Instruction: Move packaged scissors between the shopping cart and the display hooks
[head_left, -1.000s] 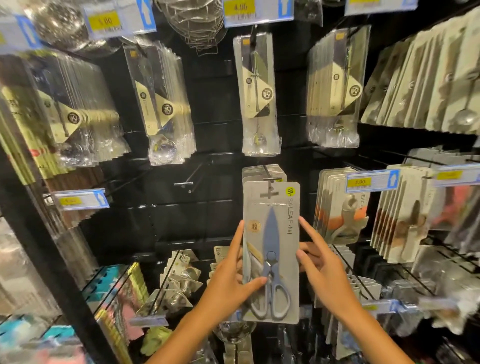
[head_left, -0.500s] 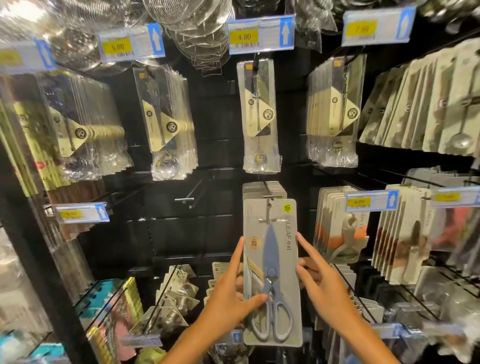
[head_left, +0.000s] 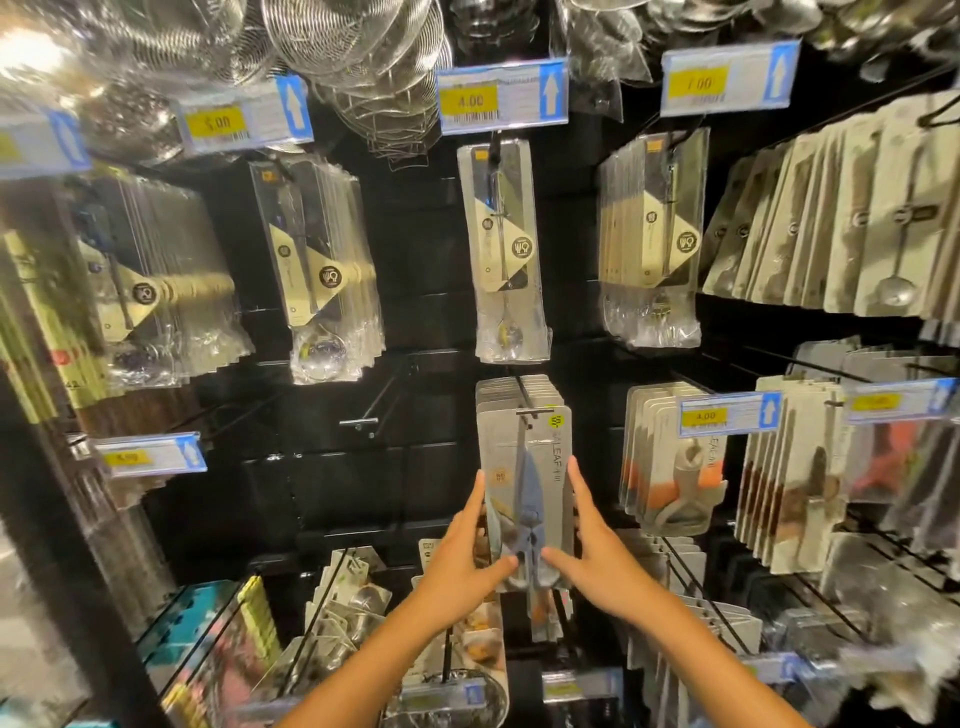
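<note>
A grey card pack of scissors (head_left: 540, 467) with blue-grey blades hangs at the front of a stack of like packs (head_left: 519, 389) on a black display hook (head_left: 523, 400). The hook's tip pokes through the pack's hang hole. My left hand (head_left: 467, 561) holds the pack's left edge, thumb on its front near the scissor handles. My right hand (head_left: 592, 556) holds the right edge, thumb also on the front. No shopping cart is in view.
An empty hook (head_left: 374, 410) juts out to the left of the scissors. Packaged spoons (head_left: 506, 249) hang above, peeler packs (head_left: 670, 462) to the right. Price tags (head_left: 501, 96) stick out on hook ends. More packs on hooks (head_left: 337, 613) crowd below my forearms.
Both hands pushed the scissors pack away and up onto the hook, against the stack. My right thumb came round onto the pack's front. The view tilted upward.
</note>
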